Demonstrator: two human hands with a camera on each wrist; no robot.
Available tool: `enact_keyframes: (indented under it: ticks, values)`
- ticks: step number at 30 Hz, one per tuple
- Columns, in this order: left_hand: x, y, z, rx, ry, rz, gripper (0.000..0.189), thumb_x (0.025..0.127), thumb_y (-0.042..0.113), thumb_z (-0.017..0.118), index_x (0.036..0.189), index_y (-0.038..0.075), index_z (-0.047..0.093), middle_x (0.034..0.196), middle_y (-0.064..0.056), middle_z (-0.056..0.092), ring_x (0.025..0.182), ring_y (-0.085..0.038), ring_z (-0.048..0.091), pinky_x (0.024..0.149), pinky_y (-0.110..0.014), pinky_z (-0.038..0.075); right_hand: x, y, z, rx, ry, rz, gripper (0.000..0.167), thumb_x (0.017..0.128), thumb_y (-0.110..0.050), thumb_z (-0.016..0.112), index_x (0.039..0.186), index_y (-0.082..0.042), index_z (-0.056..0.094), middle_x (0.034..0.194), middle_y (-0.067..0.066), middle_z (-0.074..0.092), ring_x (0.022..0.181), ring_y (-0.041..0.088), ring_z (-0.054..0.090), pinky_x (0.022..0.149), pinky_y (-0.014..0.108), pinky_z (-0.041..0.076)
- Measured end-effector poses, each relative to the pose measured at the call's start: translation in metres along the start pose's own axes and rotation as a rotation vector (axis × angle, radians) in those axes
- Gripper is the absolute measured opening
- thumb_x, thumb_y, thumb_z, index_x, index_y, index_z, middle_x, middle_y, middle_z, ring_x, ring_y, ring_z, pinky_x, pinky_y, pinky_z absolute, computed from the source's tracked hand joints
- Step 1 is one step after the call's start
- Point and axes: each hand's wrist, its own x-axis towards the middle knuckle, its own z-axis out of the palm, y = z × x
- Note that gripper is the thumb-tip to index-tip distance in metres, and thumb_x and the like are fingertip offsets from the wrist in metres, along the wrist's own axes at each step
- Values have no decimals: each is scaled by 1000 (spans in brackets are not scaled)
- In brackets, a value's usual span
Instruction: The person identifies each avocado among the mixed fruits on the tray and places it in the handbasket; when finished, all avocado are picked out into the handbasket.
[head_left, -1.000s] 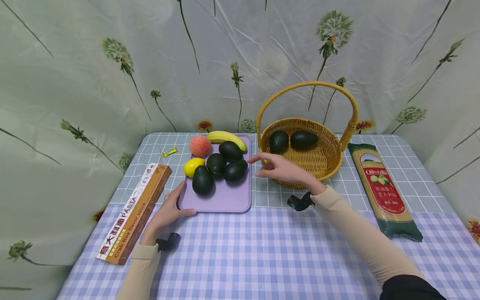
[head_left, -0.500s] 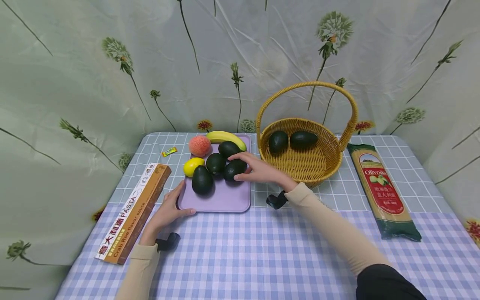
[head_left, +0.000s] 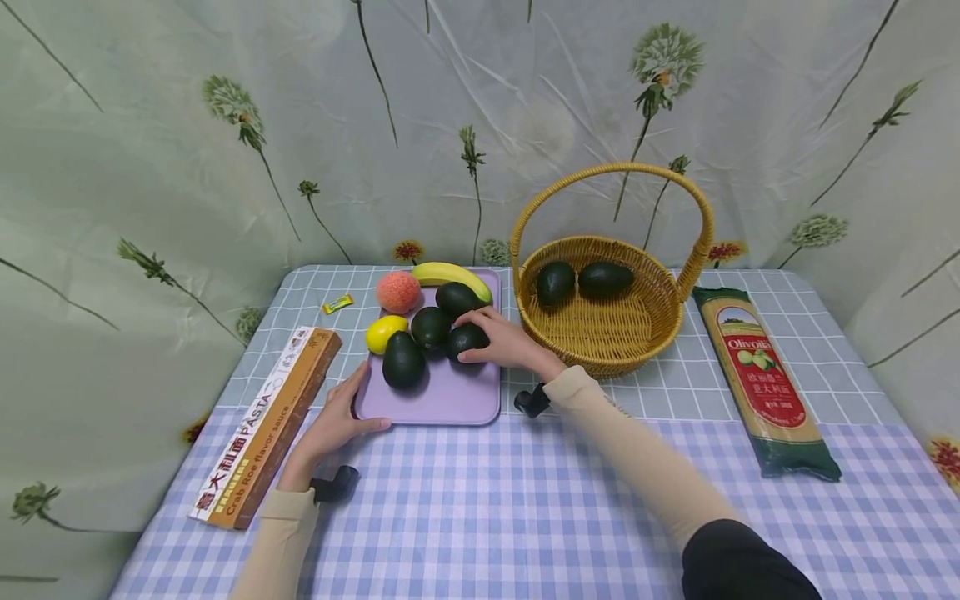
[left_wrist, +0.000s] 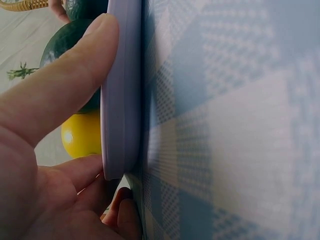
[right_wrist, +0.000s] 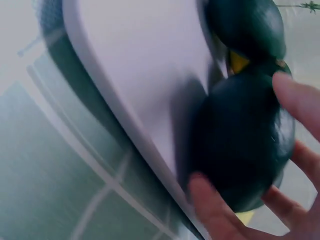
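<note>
A lilac tray [head_left: 442, 412] carries several dark green avocados, a yellow lemon [head_left: 386, 332], a banana [head_left: 444, 273] and a reddish-pink round fruit [head_left: 398, 292]. My left hand [head_left: 337, 423] holds the tray's near left corner; in the left wrist view its thumb [left_wrist: 85, 65] lies along the rim and the fingers reach round the corner. At the tray's right side, my right hand [head_left: 508, 341] grips the rightmost avocado [head_left: 465, 341], thumb and fingers on opposite sides. The right wrist view shows that avocado [right_wrist: 240, 140] close over the tray, beside another avocado [right_wrist: 247, 25].
A wicker basket [head_left: 611, 329] with a tall handle stands right of the tray, two avocados [head_left: 606, 280] inside. A pasta bag [head_left: 765, 375] lies at far right. On the left are a long pasta box [head_left: 270, 425] and a small yellow-green wrapped packet [head_left: 337, 304].
My right hand has moved left from in front of the basket to the rightmost avocado and closed its fingers around it. The left hand has stayed at the tray corner.
</note>
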Motion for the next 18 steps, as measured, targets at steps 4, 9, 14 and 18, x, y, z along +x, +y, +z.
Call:
enact_keyframes:
  ticks: [4, 9, 14, 18]
  values:
    - [1, -1, 0, 1, 3, -3, 106, 77, 28, 81, 152, 2, 12, 156, -22, 14, 137, -44, 12, 107, -63, 12, -1, -2, 5, 26, 52, 4, 48, 84, -28, 75, 126, -15, 55, 134, 15, 41, 113, 31, 49, 97, 46, 40]
    - [1, -2, 1, 4, 3, -4, 106, 76, 29, 81, 153, 2, 12, 156, -22, 14, 137, -44, 12, 107, -63, 12, -11, -8, -1, 72, 76, -20, 46, 84, -28, 75, 124, -16, 56, 134, 14, 42, 113, 31, 49, 96, 45, 41]
    - [1, -2, 0, 0, 4, -6, 106, 76, 29, 81, 153, 3, 11, 156, -22, 14, 136, -44, 12, 108, -63, 12, -28, -16, -18, 133, 104, -67, 47, 83, -27, 76, 124, -16, 57, 134, 11, 43, 111, 26, 49, 89, 41, 46]
    - [1, -2, 1, 5, 4, -8, 107, 76, 29, 81, 153, 3, 11, 156, -22, 14, 136, -44, 13, 108, -62, 12, -42, -16, -35, 177, 155, -88, 46, 81, -24, 77, 123, -14, 59, 129, 8, 46, 107, 23, 49, 84, 38, 50]
